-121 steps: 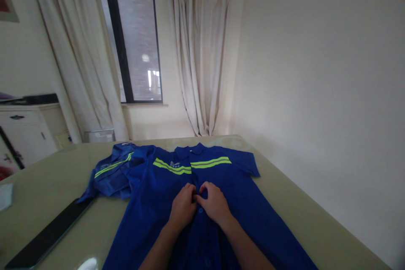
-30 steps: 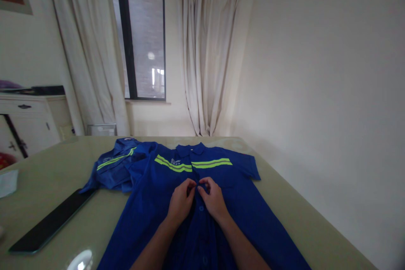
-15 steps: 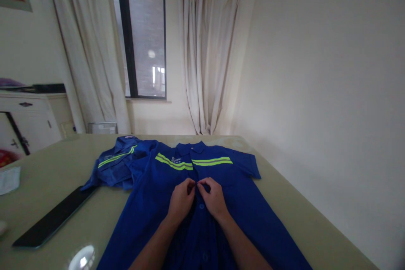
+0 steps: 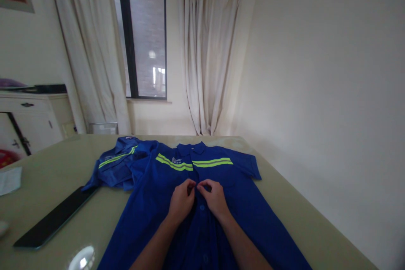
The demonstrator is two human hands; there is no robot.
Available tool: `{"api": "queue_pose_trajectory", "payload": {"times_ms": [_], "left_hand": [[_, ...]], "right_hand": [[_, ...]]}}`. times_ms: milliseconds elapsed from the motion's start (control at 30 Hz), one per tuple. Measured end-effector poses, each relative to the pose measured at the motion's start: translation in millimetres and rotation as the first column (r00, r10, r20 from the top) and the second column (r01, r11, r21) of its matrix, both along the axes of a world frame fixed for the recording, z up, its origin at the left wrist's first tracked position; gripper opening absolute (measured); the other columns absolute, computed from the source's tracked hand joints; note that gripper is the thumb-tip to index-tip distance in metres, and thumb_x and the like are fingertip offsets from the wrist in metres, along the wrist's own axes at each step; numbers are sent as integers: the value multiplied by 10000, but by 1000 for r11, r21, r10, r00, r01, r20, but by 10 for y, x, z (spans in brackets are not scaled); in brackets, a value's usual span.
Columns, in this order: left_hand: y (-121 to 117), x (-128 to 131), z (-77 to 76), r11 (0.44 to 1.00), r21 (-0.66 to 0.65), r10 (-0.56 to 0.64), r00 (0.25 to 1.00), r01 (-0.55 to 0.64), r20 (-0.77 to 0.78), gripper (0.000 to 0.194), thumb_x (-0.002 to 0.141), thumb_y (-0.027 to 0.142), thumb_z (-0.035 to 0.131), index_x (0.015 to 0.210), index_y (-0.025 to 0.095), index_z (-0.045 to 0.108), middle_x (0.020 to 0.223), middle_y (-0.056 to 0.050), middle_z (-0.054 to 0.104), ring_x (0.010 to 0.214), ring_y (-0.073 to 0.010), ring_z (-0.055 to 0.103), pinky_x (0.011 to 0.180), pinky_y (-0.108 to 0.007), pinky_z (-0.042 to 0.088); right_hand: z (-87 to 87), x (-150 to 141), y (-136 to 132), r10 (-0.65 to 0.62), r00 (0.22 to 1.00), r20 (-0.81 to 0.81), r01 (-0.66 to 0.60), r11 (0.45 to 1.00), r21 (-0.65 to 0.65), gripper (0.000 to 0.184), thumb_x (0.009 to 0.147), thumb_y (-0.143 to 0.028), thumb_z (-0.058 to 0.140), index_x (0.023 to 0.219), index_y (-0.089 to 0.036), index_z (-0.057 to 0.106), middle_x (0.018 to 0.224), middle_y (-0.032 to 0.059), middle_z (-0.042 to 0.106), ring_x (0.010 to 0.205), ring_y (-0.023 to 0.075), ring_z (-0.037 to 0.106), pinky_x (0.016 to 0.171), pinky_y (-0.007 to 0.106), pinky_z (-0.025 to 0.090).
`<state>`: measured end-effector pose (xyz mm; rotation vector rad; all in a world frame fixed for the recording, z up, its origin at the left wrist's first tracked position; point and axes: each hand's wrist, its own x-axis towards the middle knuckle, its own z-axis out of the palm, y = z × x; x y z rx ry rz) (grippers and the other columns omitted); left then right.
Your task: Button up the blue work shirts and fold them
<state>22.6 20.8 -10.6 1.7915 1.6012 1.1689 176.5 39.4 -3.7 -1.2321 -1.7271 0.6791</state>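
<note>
A blue short-sleeved work shirt (image 4: 249, 215) with yellow-green reflective stripes lies spread out, its collar toward the window. My left hand (image 4: 182, 197) pinches the left side of its front opening, just below the chest stripe. Close beside it, my right hand (image 4: 213, 196) pinches the other front edge, thumb against forefinger. The fingertips of both hands nearly meet at the placket. Whatever small part sits between them is hidden. Below the hands, a blue button (image 4: 202, 208) shows on the placket.
A second blue shirt (image 4: 117, 164) with the same stripes lies crumpled to the left. It overlaps the end of a long black flat board (image 4: 53, 221). White paper (image 4: 10, 180) rests at the left of the glossy greenish table (image 4: 316, 223). A wall (image 4: 332, 93) rises along the right.
Almost nothing differs. Both hands keep their pinch at the same spot on the shirt front, and the view has shifted very slightly.
</note>
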Motion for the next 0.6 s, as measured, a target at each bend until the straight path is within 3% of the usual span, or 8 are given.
{"api": "queue_pose_trajectory", "payload": {"times_ms": [200, 433, 600], "left_hand": [[-16, -14, 70, 998, -41, -48, 998, 50, 45, 256, 909, 413, 557, 873, 221, 723, 828, -12, 766, 783, -194, 701, 708, -268, 475], [23, -46, 31, 997, -28, -61, 990, 65, 125, 258, 875, 405, 573, 833, 208, 734, 789, -17, 761, 759, -197, 693, 689, -276, 472], [31, -50, 31, 997, -12, -71, 985, 74, 156, 249, 864, 394, 577, 825, 196, 722, 771, -19, 749, 732, -191, 681, 680, -279, 473]], "right_hand": [[-54, -5, 2, -14, 1000, 27, 13, 999, 34, 100, 794, -234, 629, 809, -198, 722, 778, 19, 721, 716, 189, 638, 657, 264, 437], [-54, -1, 10, -32, 997, 65, 27, 997, 65, 71, 793, -258, 689, 766, -198, 717, 743, 9, 666, 713, 182, 608, 655, 262, 417], [-26, 5, -34, -47, 996, 74, 43, 997, 63, 97, 794, -224, 706, 864, -212, 773, 826, 31, 693, 787, 202, 645, 717, 280, 453]]}}
